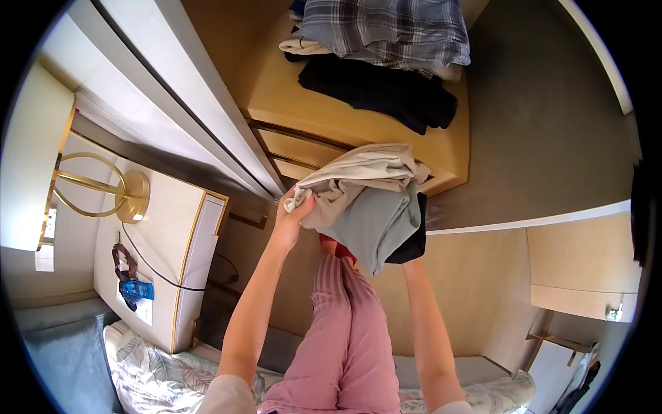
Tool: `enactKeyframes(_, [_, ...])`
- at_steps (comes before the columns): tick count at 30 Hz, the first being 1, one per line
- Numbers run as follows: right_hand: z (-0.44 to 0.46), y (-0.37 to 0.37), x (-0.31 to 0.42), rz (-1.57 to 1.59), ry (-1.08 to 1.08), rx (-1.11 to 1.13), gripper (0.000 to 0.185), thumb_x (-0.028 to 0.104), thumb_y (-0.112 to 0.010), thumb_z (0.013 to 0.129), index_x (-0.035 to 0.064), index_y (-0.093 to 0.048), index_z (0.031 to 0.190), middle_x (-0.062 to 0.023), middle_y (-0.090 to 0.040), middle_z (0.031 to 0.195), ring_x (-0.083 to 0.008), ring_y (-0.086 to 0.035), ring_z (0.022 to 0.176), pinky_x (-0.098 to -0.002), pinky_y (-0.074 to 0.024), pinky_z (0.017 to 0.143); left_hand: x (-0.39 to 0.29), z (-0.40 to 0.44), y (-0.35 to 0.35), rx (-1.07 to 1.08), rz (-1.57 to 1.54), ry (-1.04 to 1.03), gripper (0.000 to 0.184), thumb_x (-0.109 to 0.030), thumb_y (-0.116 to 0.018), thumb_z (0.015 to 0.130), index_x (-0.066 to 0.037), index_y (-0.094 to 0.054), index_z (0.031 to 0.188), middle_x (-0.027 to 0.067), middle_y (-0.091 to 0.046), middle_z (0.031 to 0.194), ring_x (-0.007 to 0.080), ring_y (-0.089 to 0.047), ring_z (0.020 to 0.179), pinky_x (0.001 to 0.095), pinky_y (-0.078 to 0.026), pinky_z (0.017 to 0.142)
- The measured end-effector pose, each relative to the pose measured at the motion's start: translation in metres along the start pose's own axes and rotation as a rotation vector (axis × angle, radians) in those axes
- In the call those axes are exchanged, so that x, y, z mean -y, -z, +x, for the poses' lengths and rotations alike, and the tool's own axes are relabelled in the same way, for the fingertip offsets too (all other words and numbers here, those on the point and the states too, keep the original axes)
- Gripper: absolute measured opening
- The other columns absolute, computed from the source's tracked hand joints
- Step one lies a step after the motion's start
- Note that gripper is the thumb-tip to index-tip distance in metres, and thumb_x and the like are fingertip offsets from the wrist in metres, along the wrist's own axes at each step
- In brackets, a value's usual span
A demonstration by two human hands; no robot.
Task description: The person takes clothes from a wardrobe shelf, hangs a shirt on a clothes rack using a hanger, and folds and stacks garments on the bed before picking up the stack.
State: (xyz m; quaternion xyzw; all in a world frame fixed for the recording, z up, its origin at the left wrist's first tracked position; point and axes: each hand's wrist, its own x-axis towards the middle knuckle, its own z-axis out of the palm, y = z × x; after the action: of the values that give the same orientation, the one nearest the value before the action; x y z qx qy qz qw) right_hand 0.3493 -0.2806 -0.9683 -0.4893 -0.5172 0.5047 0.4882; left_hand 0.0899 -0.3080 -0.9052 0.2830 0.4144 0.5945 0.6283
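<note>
A loose stack of folded clothes hangs in the air between my hands, in front of the wardrobe. Beige trousers or a similar beige garment (358,172) lie on top, a grey-green garment (376,221) below them, and a black garment (412,241) at the bottom right. My left hand (295,215) is closed on the left edge of the beige garment, thumb on top. Under the right side of the stack goes my right hand (412,265); only its wrist end shows, and the clothes hide its fingers.
On the wooden wardrobe shelf (276,90) ahead lie folded black clothes (379,90) and plaid cloth (386,31). A drawer front sits below. To the left, a white bedside cabinet (165,234) carries a gold lamp (134,196). A bed with leaf-print bedding (148,359) is behind.
</note>
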Motion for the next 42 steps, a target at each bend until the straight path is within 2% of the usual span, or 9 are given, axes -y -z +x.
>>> enactKeyframes(3, [-0.018,-0.032,0.09,0.406,-0.346,-0.084,0.032,0.028,-0.045,0.094,0.0079,-0.049,0.119,-0.0071,-0.057,0.107,-0.0224,-0.055,0.096,-0.0366,-0.047,0.082,-0.026,-0.033,-0.026,0.166,0.325,-0.068,0.074,-0.03,-0.077,0.072,0.001,-0.045,0.13,0.0084,-0.056,0.12,0.0179,-0.052,0.111,0.025,-0.037,0.096])
enactKeyframes(8, [-0.029,-0.033,0.116,0.822,-0.589,-0.085,0.041,0.031,-0.047,0.094,0.0096,-0.045,0.13,-0.0077,-0.054,0.126,-0.0214,-0.054,0.113,-0.0374,-0.0469,0.094,-0.032,-0.079,-0.06,0.346,1.232,-0.462,0.127,-0.051,-0.085,0.039,-0.002,-0.026,0.141,0.0193,-0.043,0.136,0.0304,-0.039,0.13,0.0561,-0.013,0.108])
enactKeyframes(12, [-0.029,-0.028,0.108,0.923,-0.555,0.023,0.04,0.029,-0.047,0.094,0.0075,-0.047,0.128,-0.0097,-0.056,0.123,-0.0243,-0.058,0.108,-0.038,-0.0502,0.09,-0.018,-0.079,-0.061,0.372,1.479,-0.568,0.119,-0.042,-0.084,0.047,-0.004,-0.022,0.142,0.018,-0.043,0.136,0.0282,-0.038,0.131,0.0595,-0.007,0.105])
enactKeyframes(15, [-0.041,-0.028,0.137,0.883,-0.651,-0.022,0.041,0.029,-0.048,0.094,0.0067,-0.046,0.128,-0.0105,-0.056,0.124,-0.0243,-0.057,0.108,-0.0377,-0.05,0.091,-0.004,-0.076,-0.069,0.189,1.331,-0.739,0.099,-0.029,-0.08,0.054,-0.005,-0.032,0.137,0.0181,-0.044,0.135,0.0279,-0.041,0.128,0.0515,-0.012,0.104])
enactKeyframes(24, [-0.11,0.003,0.176,0.642,-0.669,-0.023,0.043,0.03,-0.047,0.095,0.0051,-0.043,0.13,-0.0113,-0.052,0.127,-0.023,-0.055,0.111,-0.0369,-0.0468,0.095,-0.083,-0.113,-0.1,0.583,0.993,-0.442,0.059,-0.007,-0.067,0.07,-0.008,-0.05,0.127,0.0125,-0.056,0.125,0.0219,-0.054,0.115,0.0373,-0.037,0.099])
enactKeyframes(28, [-0.158,0.024,0.198,0.692,-0.662,0.02,0.037,0.004,-0.045,0.09,0.0023,-0.044,0.127,-0.0134,-0.052,0.125,-0.0233,-0.056,0.109,-0.0363,-0.0489,0.092,-0.094,-0.158,-0.081,0.225,0.686,0.129,0.056,-0.008,-0.063,0.081,-0.006,-0.04,0.132,0.0099,-0.055,0.125,0.0158,-0.051,0.114,0.0311,-0.039,0.097])
enactKeyframes(29, [-0.172,0.027,0.207,0.642,-0.668,0.051,0.04,-0.005,-0.043,0.086,0.0012,-0.045,0.126,-0.0141,-0.053,0.123,-0.0236,-0.057,0.106,-0.0361,-0.0499,0.09,-0.081,-0.171,-0.084,0.079,0.292,-0.043,0.032,-0.007,-0.061,0.085,-0.004,-0.05,0.114,-0.0008,-0.056,0.096,0.0079,-0.053,0.082,0.0257,-0.045,0.078])
enactKeyframes(30, [-0.183,0.031,0.219,0.61,-0.667,0.076,0.046,-0.015,-0.038,0.078,-0.0009,-0.05,0.12,-0.014,-0.058,0.114,-0.0229,-0.06,0.099,-0.0351,-0.0514,0.087,-0.078,-0.178,-0.08,0.077,0.176,-0.026,0.031,-0.008,-0.06,0.086,-0.004,-0.049,0.114,0.0006,-0.057,0.099,0.0092,-0.055,0.086,0.0258,-0.045,0.08])
enactKeyframes(42, [-0.281,0.113,0.358,-0.014,0.055,0.648,0.035,0.004,-0.062,0.071,-0.0035,-0.065,0.105,-0.0141,-0.066,0.105,-0.0193,-0.062,0.098,-0.0282,-0.047,0.089,-0.147,-0.286,-0.12,-0.072,-0.288,0.238,0.032,-0.026,-0.044,0.095,-0.003,-0.056,0.114,0.0099,-0.061,0.111,0.0204,-0.061,0.097,0.0354,-0.05,0.086])
